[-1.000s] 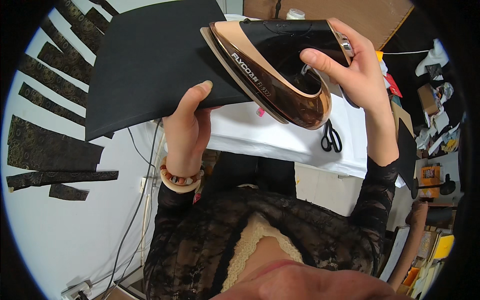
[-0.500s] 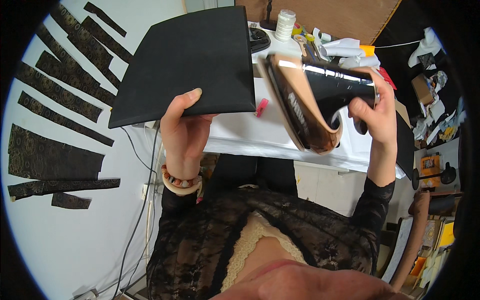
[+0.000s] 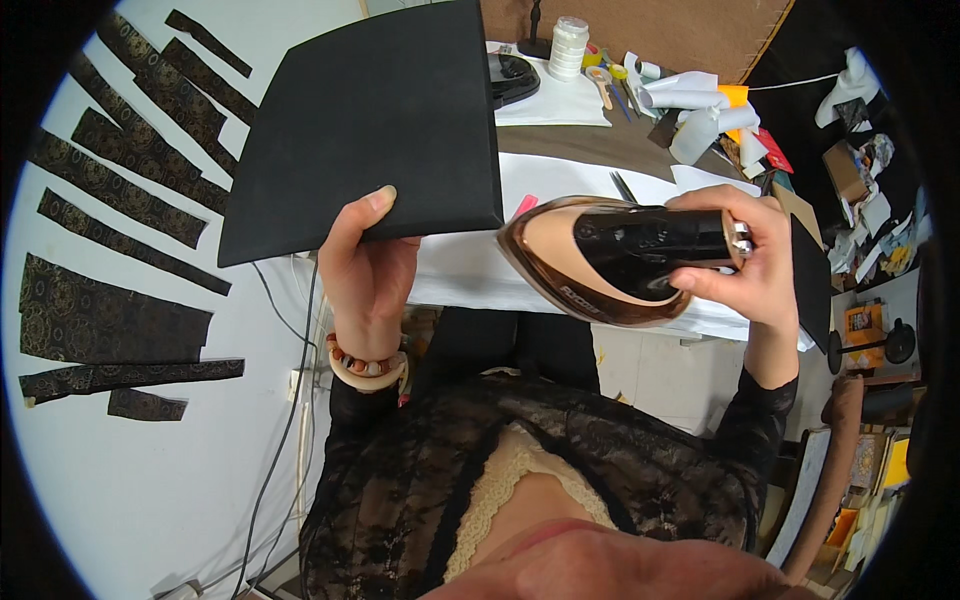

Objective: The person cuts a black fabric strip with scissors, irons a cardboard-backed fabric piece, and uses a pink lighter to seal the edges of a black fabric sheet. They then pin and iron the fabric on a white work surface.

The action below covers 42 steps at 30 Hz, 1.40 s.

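Observation:
A flat black panel (image 3: 365, 125) with a curved top edge is held up by my left hand (image 3: 368, 245), thumb on its face and the other fingers behind it, out of sight. To the right, my right hand (image 3: 752, 255) is wrapped round the handle of a black and copper-coloured iron (image 3: 610, 262). Its pointed tip comes close to the panel's lower right corner, and its soleplate is hidden from view. Behind the tip a small pink object (image 3: 525, 205) lies on the white sheet (image 3: 460, 275) covering part of the table.
Dark patterned fabric strips (image 3: 115, 190) hang on the white wall at left, with cables (image 3: 290, 420) below. At the back of the table stand a white jar (image 3: 568, 48), tape rolls, a clear bottle (image 3: 695, 135) and paper rolls. Cluttered shelves fill the right side.
My right hand has turned the iron from steeply tilted to nearly level, its tip now towards the panel. The panel has shifted slightly up and left in view.

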Available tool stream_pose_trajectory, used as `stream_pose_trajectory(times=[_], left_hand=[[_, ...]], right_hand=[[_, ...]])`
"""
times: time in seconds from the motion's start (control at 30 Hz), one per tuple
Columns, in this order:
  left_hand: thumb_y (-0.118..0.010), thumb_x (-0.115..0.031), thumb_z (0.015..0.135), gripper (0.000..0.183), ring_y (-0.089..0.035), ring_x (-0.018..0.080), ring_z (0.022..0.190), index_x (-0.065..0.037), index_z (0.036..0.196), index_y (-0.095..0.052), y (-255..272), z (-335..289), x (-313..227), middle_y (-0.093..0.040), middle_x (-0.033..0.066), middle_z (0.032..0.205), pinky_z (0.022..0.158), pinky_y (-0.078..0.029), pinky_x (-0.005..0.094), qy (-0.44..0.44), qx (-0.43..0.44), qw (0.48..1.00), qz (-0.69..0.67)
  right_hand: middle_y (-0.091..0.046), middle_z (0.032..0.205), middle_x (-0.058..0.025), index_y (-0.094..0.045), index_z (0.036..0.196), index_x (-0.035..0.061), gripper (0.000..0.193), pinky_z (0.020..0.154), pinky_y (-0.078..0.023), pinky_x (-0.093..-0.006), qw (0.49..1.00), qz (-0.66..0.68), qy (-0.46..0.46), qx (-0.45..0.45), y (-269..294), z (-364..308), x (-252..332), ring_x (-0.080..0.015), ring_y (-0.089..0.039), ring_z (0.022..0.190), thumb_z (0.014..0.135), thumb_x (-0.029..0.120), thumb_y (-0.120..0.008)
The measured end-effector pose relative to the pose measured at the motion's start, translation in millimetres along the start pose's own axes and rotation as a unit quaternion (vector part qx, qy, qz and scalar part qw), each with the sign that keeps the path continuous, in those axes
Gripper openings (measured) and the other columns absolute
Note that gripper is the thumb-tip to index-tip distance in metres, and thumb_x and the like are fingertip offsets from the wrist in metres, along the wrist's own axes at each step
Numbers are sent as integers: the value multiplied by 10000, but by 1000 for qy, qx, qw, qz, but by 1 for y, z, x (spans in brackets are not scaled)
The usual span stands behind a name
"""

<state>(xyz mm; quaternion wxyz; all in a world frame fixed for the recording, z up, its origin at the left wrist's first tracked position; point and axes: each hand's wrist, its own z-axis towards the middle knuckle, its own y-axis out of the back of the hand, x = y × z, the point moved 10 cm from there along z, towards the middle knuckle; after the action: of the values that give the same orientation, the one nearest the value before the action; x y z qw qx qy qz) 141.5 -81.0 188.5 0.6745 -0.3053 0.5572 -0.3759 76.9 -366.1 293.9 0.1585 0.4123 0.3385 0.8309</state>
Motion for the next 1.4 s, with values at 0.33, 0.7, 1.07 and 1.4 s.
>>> stream_pose_trajectory(times=[0.33, 0.7, 1.07, 1.4], left_hand=[[-562, 55, 802, 353, -632, 217, 1001, -5, 1150, -574, 2, -6, -3, -637, 105, 1048, 936, -495, 378, -48, -30, 998, 11], [-557, 32, 814, 422, -632, 235, 1036, 9, 1234, -523, 21, -8, -13, -610, 139, 1147, 947, -514, 417, -124, -17, 992, 19], [-555, 17, 836, 272, -667, 211, 953, 11, 1098, -627, 24, -16, -3, -667, 124, 1044, 902, -541, 382, -168, -39, 985, 15], [-548, 25, 824, 363, -645, 223, 1019, 18, 1186, -578, 25, -11, -5, -641, 130, 1115, 966, -504, 417, -129, 15, 991, 24]], right_hand=[[-670, 838, -28, -645, 1033, -9, 464, 726, -512, -246, 991, 82, -88, -60, -8, -1, -24, -79, -630, 790, 705, 244, -854], [-718, 874, -129, -684, 1014, -11, 579, 675, -556, -269, 990, -91, 44, -103, -9, -32, 26, -213, -717, 746, 601, 325, -911], [-688, 803, -108, -651, 1051, 0, 524, 592, -537, -257, 961, -207, 77, -166, -17, -19, 41, -170, -681, 662, 654, 241, -895], [-683, 822, -38, -655, 1036, -2, 454, 759, -523, -257, 991, 49, -79, -94, -10, 7, -2, -115, -656, 791, 702, 225, -863]])
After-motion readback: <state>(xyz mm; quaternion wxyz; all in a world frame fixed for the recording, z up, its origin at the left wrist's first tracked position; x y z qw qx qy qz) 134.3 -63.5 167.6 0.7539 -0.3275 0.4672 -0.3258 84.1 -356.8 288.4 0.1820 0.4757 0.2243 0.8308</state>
